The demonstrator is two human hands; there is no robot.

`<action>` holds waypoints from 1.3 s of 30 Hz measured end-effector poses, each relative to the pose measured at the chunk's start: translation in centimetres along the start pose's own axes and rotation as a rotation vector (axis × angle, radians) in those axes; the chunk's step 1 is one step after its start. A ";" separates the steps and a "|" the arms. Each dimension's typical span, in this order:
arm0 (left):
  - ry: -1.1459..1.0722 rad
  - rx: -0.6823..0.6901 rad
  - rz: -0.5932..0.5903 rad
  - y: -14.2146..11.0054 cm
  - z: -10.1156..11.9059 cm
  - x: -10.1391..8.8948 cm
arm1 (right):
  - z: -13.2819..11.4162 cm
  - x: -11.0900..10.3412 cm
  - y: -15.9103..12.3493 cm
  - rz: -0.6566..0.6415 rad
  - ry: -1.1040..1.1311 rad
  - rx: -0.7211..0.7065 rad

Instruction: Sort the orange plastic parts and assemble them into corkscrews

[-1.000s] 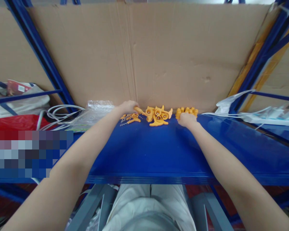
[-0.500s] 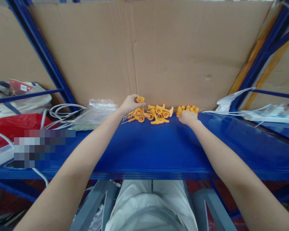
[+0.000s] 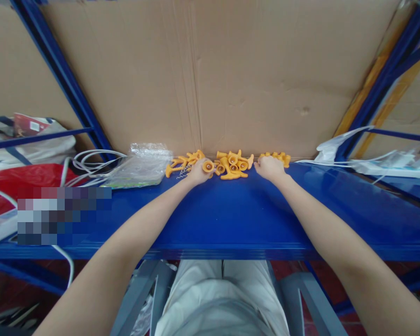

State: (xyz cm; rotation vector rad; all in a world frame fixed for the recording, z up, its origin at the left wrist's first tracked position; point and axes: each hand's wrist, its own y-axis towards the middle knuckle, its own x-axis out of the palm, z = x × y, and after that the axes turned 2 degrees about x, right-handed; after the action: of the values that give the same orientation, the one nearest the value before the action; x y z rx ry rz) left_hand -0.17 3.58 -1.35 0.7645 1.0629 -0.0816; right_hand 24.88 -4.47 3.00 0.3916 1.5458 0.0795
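Note:
Between the fingers of my left hand (image 3: 199, 173) is a yellow bell-shaped corkscrew part (image 3: 208, 166), its round opening facing me. Just left of that hand, yellow corkscrew handles with metal spirals (image 3: 180, 162) lie in a loose pile, partly covered by my fingers. A heap of yellow funnel-like parts with curved handles (image 3: 233, 164) sits between my two hands. My right hand (image 3: 271, 168) rests at the near left side of a row of small yellow pieces (image 3: 283, 158). Its fingers are bent, and whatever they touch is hidden behind the hand.
The blue shelf (image 3: 224, 210) backs onto a cardboard wall (image 3: 259, 79). Clear plastic bags (image 3: 138, 168) and white cables (image 3: 91, 161) lie left. A white power strip (image 3: 395, 168) is at right, beside a blue upright post (image 3: 381, 88).
My left hand has come down and slightly right, toward the shelf, still with the yellow bell-shaped part. More of the corkscrew pile shows behind it. My right hand has shifted slightly, staying by the small pieces.

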 end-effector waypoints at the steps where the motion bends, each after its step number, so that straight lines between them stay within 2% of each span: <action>1: 0.075 0.010 0.011 -0.2 0.2 -0.2 | -0.1 -0.1 -0.1 0.021 0.008 -0.007; 4: 0.275 0.083 0.024 -0.7 1.6 -1.0 | -0.6 -0.4 -0.4 0.115 0.076 -0.076; 8: 0.434 0.199 -0.014 -0.9 3.1 -1.8 | -1.3 -0.5 -1.1 0.232 0.217 -0.303; 12: 0.505 0.307 0.016 -0.7 3.3 -2.0 | -1.9 0.2 -1.5 0.255 0.325 -0.596; 16: 0.547 0.403 0.066 -0.8 3.1 -2.2 | -2.2 1.5 -1.2 0.298 0.438 -0.755; 20: 0.527 0.473 0.061 -0.9 3.4 -2.3 | -2.1 2.4 -0.1 0.322 0.513 -0.772; 23: 0.489 0.465 0.032 -1.0 3.6 -2.3 | -1.9 2.6 0.5 0.341 0.491 -0.790; 28: 0.445 0.404 -0.038 -1.1 3.9 -2.2 | -1.5 2.2 0.5 0.405 0.322 -0.843; 32: 0.355 0.357 -0.037 -1.1 4.1 -2.2 | -1.2 2.0 0.6 0.513 0.165 -0.835; 35: 0.167 0.310 -0.033 -1.0 4.4 -2.2 | -0.9 2.0 0.8 0.585 0.082 -0.833; 37: -0.037 0.262 -0.046 -0.8 4.8 -2.2 | -0.7 1.9 0.9 0.616 0.053 -0.837; 39: -0.280 0.189 -0.108 -0.7 5.1 -2.3 | -0.4 1.8 1.0 0.630 0.046 -0.828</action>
State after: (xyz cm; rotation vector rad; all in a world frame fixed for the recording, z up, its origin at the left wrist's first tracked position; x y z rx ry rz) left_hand 2.24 -0.62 1.45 0.8377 0.8353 -0.3753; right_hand 24.76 -2.91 1.57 0.1916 1.2499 1.1793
